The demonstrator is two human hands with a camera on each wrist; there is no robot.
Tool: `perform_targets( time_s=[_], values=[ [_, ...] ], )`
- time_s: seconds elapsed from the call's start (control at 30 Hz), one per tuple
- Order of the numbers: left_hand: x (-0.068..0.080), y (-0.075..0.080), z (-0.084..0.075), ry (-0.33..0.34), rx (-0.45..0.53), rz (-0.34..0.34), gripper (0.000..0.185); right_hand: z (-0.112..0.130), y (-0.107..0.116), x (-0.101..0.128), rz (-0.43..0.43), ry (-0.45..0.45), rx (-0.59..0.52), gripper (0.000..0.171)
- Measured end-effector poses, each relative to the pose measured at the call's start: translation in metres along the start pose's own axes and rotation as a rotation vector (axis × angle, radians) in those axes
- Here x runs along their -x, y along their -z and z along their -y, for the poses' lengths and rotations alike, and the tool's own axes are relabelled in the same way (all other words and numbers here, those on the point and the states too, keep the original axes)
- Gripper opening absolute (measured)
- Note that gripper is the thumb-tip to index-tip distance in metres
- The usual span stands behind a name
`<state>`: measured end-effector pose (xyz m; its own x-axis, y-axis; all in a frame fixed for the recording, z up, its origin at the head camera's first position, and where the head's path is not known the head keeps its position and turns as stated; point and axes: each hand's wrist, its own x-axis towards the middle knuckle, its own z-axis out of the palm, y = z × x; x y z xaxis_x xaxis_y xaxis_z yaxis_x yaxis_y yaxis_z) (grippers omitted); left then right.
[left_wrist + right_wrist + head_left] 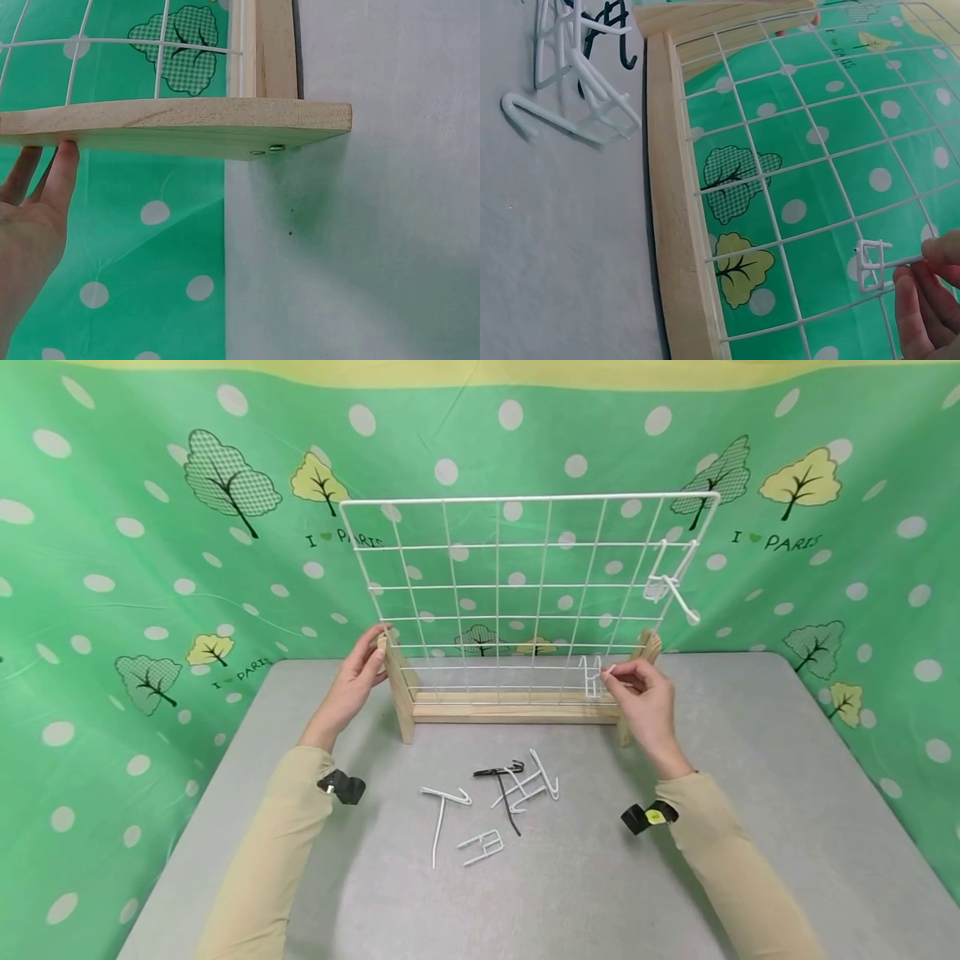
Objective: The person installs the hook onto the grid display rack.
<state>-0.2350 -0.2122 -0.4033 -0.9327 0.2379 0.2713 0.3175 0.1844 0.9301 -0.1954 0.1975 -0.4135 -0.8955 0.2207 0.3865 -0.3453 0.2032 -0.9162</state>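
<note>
White wire makes up the square grid panel [525,593], which stands upright in a pale wooden frame [510,706] on the grey tabletop [750,827], towards its far edge. The person's right hand [645,697] is at the lower right corner of the panel, thumb and fingertips pinched on the stem of a small white wire hook [592,677] whose bracket end lies against the bottom rows of the grid; the right wrist view shows the bracket [873,264] right at a wire crossing, though whether it is fully seated there cannot be told. The left hand [360,672] is on the left side, its fingers fairly straight and resting against the top of the wooden left upright [393,681]; in the left wrist view the fingertips [64,161] touch the edge of the wood without curling round it.

Higher on the right side of the panel, a second white wire hook [671,581] hangs from the grid with its prong pointing forward. On the tabletop near the person, between the two forearms, lies a loose cluster of spare hooks: a long white T-shaped one [442,814], a small white bracket piece [483,845], a black hook [502,781] and a few more white ones [536,781] tangled just right of it. A green cloth backdrop [150,568] printed with white dots and trees surrounds the table.
</note>
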Motion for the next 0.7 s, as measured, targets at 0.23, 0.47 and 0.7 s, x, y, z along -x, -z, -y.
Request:
perform_targets(
  time_s=[0.23, 0.47, 0.7],
  values=[
    [0.001, -0.001, -0.005, 0.007, 0.004, 0.002, 0.045, 0.017, -0.004, 0.007, 0.042, 0.036, 0.015, 0.007],
    [-0.001, -0.001, 0.001, -0.005, 0.004, -0.002, 0.046, 0.022, -0.005, 0.014, 0.089, 0.026, 0.025, 0.01],
    [-0.001, -0.001, 0.002, 0.004, 0.011, -0.001, 0.045, 0.016, -0.007, 0.019, 0.116, -0.027, 0.044, 0.015]
  ],
)
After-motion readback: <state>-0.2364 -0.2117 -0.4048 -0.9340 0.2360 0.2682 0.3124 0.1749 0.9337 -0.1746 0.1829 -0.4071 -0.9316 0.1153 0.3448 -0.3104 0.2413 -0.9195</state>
